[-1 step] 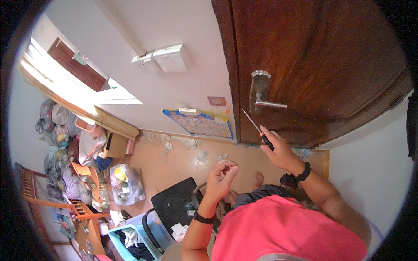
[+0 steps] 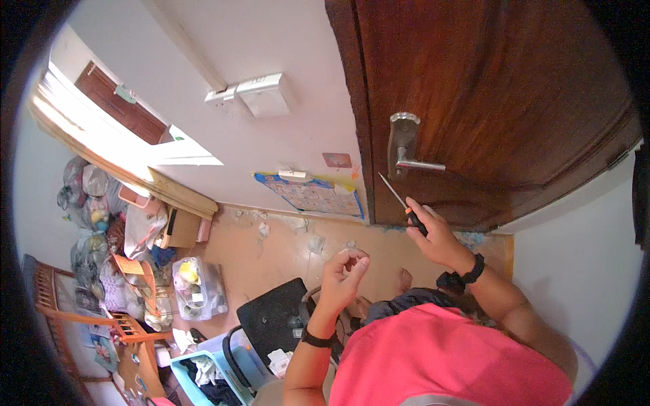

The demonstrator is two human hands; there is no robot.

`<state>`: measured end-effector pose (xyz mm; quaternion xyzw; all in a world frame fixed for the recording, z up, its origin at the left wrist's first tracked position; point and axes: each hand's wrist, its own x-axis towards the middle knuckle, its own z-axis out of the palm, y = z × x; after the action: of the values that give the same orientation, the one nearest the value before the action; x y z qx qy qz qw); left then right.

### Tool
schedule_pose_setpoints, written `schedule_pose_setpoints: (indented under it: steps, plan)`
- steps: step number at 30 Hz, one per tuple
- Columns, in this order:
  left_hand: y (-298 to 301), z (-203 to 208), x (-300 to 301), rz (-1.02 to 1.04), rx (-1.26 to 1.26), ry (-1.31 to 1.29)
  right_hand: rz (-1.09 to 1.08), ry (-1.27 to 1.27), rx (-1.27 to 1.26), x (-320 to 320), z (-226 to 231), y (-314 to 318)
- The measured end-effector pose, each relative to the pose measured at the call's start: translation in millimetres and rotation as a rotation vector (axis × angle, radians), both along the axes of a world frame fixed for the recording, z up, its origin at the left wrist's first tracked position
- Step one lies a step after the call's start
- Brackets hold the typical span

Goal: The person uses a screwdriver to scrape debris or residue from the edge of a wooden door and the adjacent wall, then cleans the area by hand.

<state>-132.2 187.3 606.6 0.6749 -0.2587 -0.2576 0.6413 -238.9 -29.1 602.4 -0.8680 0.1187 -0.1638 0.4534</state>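
Observation:
My right hand [image 2: 437, 237] is closed around the black and orange handle of a screwdriver [image 2: 395, 191]. Its thin metal shaft points up and left, and the tip appears just below the door handle [image 2: 420, 164]; whether they touch cannot be told. That silver lever sits on a long plate on a dark brown wooden door [image 2: 501, 88]. Lower and to the left, my left hand [image 2: 344, 276] is curled with thumb and fingertips together. Whatever it may pinch is hidden or too small to name.
Left of the door, a colourful poster [image 2: 311, 196] hangs under a white wall box [image 2: 264, 95]. Scraps lie along the floor's edge. A black-seated chair [image 2: 271, 314], a clear storage box [image 2: 198, 291], a blue bin [image 2: 186, 379] and piled bags [image 2: 88, 254] crowd the left side.

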Motion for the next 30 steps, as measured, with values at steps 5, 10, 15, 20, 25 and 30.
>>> schedule_pose_setpoints:
  steps: [5,10,15,20,25,30]
  plan:
    - [-20,3,23,0.003,-0.009,-0.109,-0.019,-0.024,0.075,-8,12,-16]
    - [-47,17,40,0.104,-0.049,-0.113,-0.016,-0.064,0.078,-5,26,-31]
    - [-62,14,61,0.085,-0.059,-0.197,-0.020,-0.083,0.133,14,25,-30]
    - [-69,7,98,0.003,-0.055,-0.277,-0.086,-0.071,0.208,37,15,-18]
    - [-78,2,142,-0.097,-0.060,-0.278,-0.188,-0.010,0.284,65,-10,-2]
    - [-87,-13,162,-0.167,-0.039,-0.091,-0.280,-0.181,0.091,87,-38,15]
